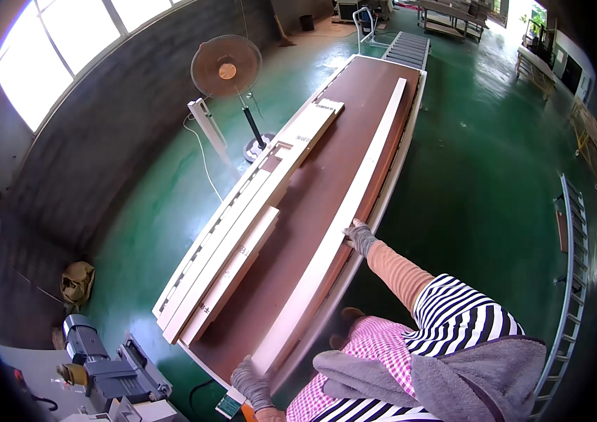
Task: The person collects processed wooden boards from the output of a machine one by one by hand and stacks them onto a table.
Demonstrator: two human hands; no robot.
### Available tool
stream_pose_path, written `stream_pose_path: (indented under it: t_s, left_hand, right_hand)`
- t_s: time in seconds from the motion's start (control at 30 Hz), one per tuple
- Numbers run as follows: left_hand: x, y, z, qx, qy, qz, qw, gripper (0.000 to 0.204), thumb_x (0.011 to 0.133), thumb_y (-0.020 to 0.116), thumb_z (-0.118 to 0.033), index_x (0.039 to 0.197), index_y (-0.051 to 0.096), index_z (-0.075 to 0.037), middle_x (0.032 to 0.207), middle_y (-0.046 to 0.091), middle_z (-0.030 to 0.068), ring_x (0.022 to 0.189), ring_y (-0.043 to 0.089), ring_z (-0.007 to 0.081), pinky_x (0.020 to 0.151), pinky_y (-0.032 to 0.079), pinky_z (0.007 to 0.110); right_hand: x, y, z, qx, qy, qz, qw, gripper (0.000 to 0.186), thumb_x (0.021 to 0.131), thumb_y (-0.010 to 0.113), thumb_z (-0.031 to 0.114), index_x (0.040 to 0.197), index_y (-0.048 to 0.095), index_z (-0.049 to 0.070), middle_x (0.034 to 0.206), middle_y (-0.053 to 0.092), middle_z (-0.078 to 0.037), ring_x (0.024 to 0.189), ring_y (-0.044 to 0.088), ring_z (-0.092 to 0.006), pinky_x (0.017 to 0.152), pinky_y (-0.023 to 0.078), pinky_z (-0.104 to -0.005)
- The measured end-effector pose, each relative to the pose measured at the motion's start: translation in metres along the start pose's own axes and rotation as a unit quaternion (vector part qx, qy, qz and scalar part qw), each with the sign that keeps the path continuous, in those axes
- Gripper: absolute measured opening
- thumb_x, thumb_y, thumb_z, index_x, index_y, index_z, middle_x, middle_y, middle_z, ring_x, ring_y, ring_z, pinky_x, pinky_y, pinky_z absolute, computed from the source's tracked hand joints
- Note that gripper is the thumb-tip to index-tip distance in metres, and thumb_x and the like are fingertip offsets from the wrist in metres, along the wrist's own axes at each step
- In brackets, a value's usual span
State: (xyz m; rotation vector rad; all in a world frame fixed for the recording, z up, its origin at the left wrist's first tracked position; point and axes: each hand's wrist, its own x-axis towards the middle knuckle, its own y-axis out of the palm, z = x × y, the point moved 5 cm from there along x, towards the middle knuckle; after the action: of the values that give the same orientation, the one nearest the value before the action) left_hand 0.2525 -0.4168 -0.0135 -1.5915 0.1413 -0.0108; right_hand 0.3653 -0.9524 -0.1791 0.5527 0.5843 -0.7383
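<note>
A long, narrow white board (354,191) lies lengthwise along the right side of a brown-topped table (291,218). My left hand (250,383), in a grey glove, grips the board's near end. Farther up, my right hand (360,237), gloved the same way, holds the board's right edge, with its thumb over the top. Some of the fingers of both hands are hidden. More white boards of differing lengths (231,243) lie side by side and stacked along the table's left edge, several with dark markings.
A round pedestal fan (226,70) stands left of the table beside a white post (207,126). A grey motor (86,341) sits on machinery at the lower left. Rollers (407,50) extend past the table's far end. A ladder-like metal frame (574,281) stands at the right.
</note>
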Motion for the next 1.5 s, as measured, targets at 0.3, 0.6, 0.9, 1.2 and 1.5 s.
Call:
stream_pose_path:
  t_s: [0.3, 0.6, 0.9, 1.2, 1.5]
  left_hand:
    - [0.111, 0.083, -0.005, -0.011, 0.005, 0.0, 1.0, 0.089, 0.045, 0.091, -0.047, 0.121, 0.061, -0.013, 0.106, 0.068, 0.0099, 0.101, 0.063, 0.03, 0.092, 0.045, 0.043]
    - [0.204, 0.13, -0.02, -0.021, -0.111, 0.027, 0.993, 0.08, 0.071, 0.081, -0.041, 0.14, 0.049, -0.017, 0.131, 0.058, 0.0076, 0.128, 0.048, 0.0262, 0.116, 0.024, 0.05]
    - [0.01, 0.214, -0.032, -0.041, -0.252, 0.196, 0.947, 0.076, 0.084, 0.064, -0.046, 0.149, 0.037, -0.018, 0.157, 0.032, 0.0085, 0.143, 0.031, 0.0283, 0.118, 0.018, 0.05]
    - [-0.288, 0.218, -0.039, -0.245, -0.635, 0.273, 0.68, 0.073, 0.086, 0.065, -0.048, 0.146, 0.044, -0.012, 0.154, 0.037, 0.013, 0.142, 0.035, 0.0266, 0.117, 0.029, 0.04]
    - [-0.377, 0.234, 0.048, -0.311, -0.655, -0.011, 0.689, 0.062, 0.084, 0.068, -0.039, 0.136, 0.054, -0.007, 0.143, 0.05, 0.017, 0.134, 0.046, 0.0306, 0.113, 0.035, 0.038]
  right_hand:
    - [0.066, 0.056, 0.054, -0.094, 0.028, 0.036, 0.994, 0.077, 0.085, 0.063, -0.008, 0.15, 0.028, 0.014, 0.129, 0.052, -0.017, 0.111, 0.059, -0.0287, 0.087, 0.059, -0.0399]
    - [0.142, 0.092, 0.044, -0.523, -0.14, 0.082, 0.837, 0.075, 0.087, 0.066, 0.005, 0.152, 0.028, 0.008, 0.148, 0.043, -0.02, 0.132, 0.047, -0.0306, 0.104, 0.046, -0.0391]
    - [0.183, 0.118, 0.01, -0.71, -0.374, 0.092, 0.589, 0.086, 0.077, 0.077, 0.04, 0.15, 0.037, 0.02, 0.154, 0.025, -0.03, 0.142, 0.026, -0.0457, 0.117, 0.025, -0.0465]
    - [0.174, 0.167, -0.054, -0.803, -0.391, 0.099, 0.439, 0.081, 0.082, 0.068, 0.051, 0.151, 0.028, 0.042, 0.153, 0.029, -0.03, 0.137, 0.029, -0.0529, 0.113, 0.021, -0.0618]
    - [0.154, 0.18, -0.107, -0.87, -0.209, 0.094, 0.437, 0.087, 0.08, 0.076, 0.041, 0.153, 0.027, 0.038, 0.16, 0.022, -0.016, 0.144, 0.026, -0.0383, 0.117, 0.029, -0.0464]
